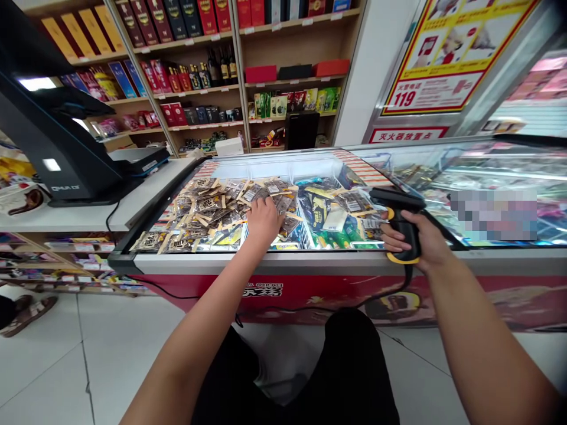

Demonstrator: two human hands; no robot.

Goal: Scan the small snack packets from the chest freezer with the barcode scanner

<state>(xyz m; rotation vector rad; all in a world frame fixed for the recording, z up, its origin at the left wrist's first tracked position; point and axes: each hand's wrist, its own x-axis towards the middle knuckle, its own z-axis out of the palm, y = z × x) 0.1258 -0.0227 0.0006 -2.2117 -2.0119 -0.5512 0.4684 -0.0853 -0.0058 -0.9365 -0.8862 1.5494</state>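
Observation:
Small brown-and-clear snack packets [208,203] lie heaped on the glass lid of a chest freezer [310,264]. My left hand [264,219] is at the right side of this heap, with its fingers bent and closed down on a packet; the fingertips are partly hidden. In my right hand [419,239] is a black-and-yellow barcode scanner [405,233], its head pointing left above the freezer's front edge. The scanner's black cable [394,289] hangs down and runs left along the freezer front. A few more packets [354,202] lie apart from the heap, left of the scanner.
On the left, a black checkout machine [80,153] stands on a white counter [84,215]. Shelves [190,41] of boxes and bottles rise behind the freezer. A fire-safety poster [456,53] is at the back right. Someone's sandalled foot [31,316] shows at the far left.

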